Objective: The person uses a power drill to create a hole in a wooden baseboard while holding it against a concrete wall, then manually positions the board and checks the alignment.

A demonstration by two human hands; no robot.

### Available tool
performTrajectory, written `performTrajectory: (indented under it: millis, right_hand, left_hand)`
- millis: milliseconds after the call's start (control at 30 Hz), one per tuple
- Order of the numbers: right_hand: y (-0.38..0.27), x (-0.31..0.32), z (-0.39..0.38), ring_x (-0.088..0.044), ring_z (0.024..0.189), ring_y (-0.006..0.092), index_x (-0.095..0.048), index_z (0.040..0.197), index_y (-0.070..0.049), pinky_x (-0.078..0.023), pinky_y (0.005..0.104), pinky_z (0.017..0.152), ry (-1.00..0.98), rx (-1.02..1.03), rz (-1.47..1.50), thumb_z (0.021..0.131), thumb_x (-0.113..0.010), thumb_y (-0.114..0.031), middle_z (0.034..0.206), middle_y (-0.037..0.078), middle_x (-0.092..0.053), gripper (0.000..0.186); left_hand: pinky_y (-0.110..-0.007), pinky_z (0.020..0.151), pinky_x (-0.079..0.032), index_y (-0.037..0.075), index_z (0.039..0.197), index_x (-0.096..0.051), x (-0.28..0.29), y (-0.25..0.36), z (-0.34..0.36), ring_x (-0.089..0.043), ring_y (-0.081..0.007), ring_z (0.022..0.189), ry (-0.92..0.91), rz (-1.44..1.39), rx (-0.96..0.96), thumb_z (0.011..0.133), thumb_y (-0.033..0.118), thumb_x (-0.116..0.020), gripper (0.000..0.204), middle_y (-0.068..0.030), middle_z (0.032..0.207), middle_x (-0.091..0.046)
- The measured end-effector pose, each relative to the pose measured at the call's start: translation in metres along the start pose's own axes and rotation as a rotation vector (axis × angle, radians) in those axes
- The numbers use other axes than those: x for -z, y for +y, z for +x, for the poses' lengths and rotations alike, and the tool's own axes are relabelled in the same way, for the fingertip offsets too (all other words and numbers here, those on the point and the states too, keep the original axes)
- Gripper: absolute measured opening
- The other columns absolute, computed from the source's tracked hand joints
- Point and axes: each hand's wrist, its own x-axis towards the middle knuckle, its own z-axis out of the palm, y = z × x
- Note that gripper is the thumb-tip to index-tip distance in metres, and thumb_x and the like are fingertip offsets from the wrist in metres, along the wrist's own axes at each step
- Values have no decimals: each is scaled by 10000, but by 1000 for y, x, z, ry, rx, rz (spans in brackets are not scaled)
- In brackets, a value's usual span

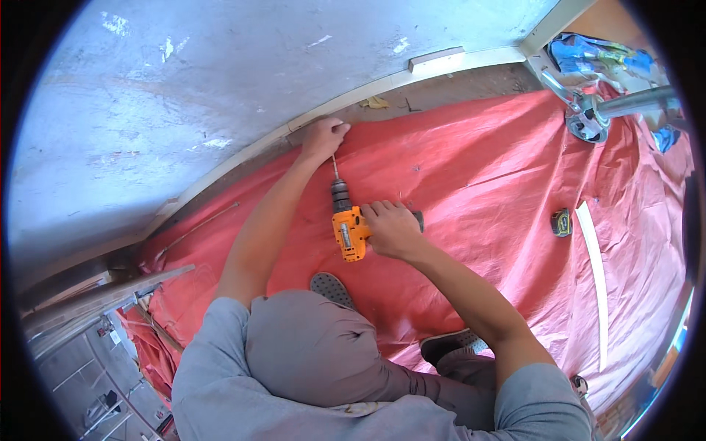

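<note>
Gripped orange drill point(350, 234) in right fingers point(379, 208), with bit point(335, 167) pointing toward bent left fingers point(340, 126); could not tell left grasp, work completed or remaining.

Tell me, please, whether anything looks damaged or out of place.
The bluish panel at upper left has pale, ragged patches, as if scuffed; the red sheet beneath the drill is rumpled, not flat.

We see bluish glare on the pale panel point(243, 81), shadowed folds in the red sheet point(471, 213), and fisheye-bent, black-rimmed edges.
</note>
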Motion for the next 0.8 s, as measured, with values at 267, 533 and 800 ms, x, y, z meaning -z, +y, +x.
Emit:
performTrajectory:
  millis: [267, 533, 800]
  right_hand:
    - [25, 8, -22, -694, 1045, 318, -633, 1187, -47, -537, 459, 900, 28, -86, -5, 763, -849, -233, 1058, 130, -700, 510]
    - [25, 6, 17, -694, 1047, 327, -636, 1211, -45, -545, 468, 896, 13, -28, -36, 754, -820, -188, 1071, 136, -705, 513]
    - [13, -3, 80, -703, 1038, 318, -651, 1102, -53, -561, 449, 874, 6, 71, -84, 724, -854, -196, 1039, 123, -710, 452]
  left_hand:
    - [-436, 777, -577, 68, 1161, -769, -36, 47, 19, -748, -305, 839, 42, 91, -161, 959, 472, -748, 452, -169, 905, -763]
    - [-357, 714, -610, 22, 1191, -731, 3, -37, -53, -740, -201, 777, 30, -733, 306, 1052, 335, -694, 344, -100, 942, -767]
    - [-377, 793, -629, 40, 1260, -620, 29, -23, -83, -732, -233, 881, -99, -1263, 397, 1112, 301, -599, 301, -128, 1017, -731]
